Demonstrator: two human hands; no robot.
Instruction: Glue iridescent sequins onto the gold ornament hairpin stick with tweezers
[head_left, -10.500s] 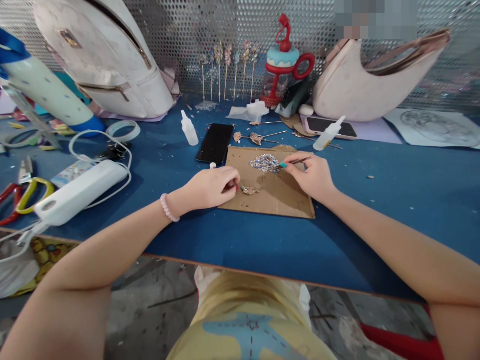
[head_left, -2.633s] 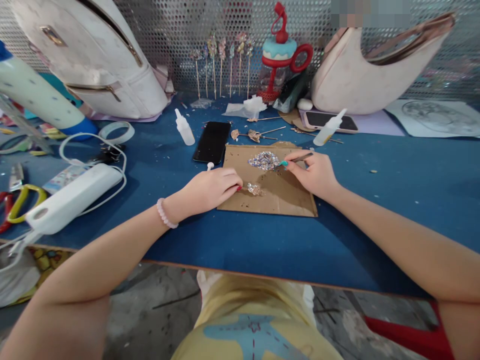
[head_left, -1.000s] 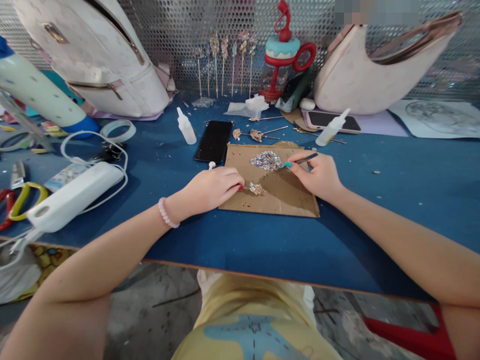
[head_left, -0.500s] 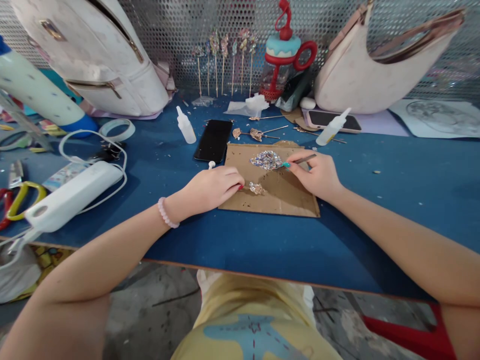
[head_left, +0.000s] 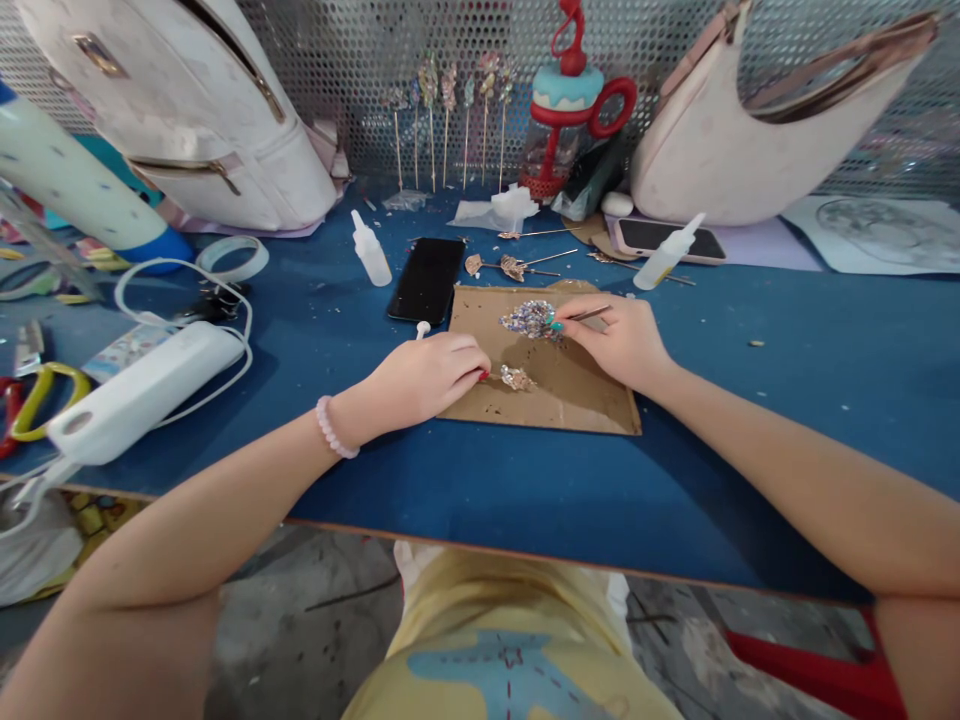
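At the far left edge of my blue table (head_left: pixel 480 480) lie yellow-handled scissors (head_left: pixel 34 400), and next to them a white power bank (head_left: pixel 139 390) with its cable looped behind it; a roll of clear tape (head_left: pixel 232 258) sits further back, below the pale backpack (head_left: pixel 187 110) that leans on the perforated wall. Moving inward, a small white glue bottle (head_left: pixel 370 250) stands beside my black phone (head_left: pixel 427 280), which lies flat just left of the cardboard sheet (head_left: pixel 577 400). My left hand (head_left: pixel 424 378) rests curled on the left edge of that cardboard, fingers drawn together and pinching the end of a small glittery ornament (head_left: pixel 516 378) that lies on the board right at my fingertips. Further back on the cardboard is a little heap of sequins (head_left: pixel 529 318). My right hand (head_left: pixel 619 342) rests on the board's right part, thumb and fingers closed around thin tweezers (head_left: pixel 581 315), whose tips reach into the right side of the sequin heap; I cannot tell whether they grip a piece. Behind the cardboard lie a few finished gilt leaf pins (head_left: pixel 510 266), and a row of decorated sticks (head_left: pixel 450 120) stands against the wall. To the right come a red and blue cup (head_left: pixel 566 110), a second glue bottle (head_left: pixel 667 253) lying tilted by another phone (head_left: pixel 660 238), and a pale handbag (head_left: pixel 750 130).
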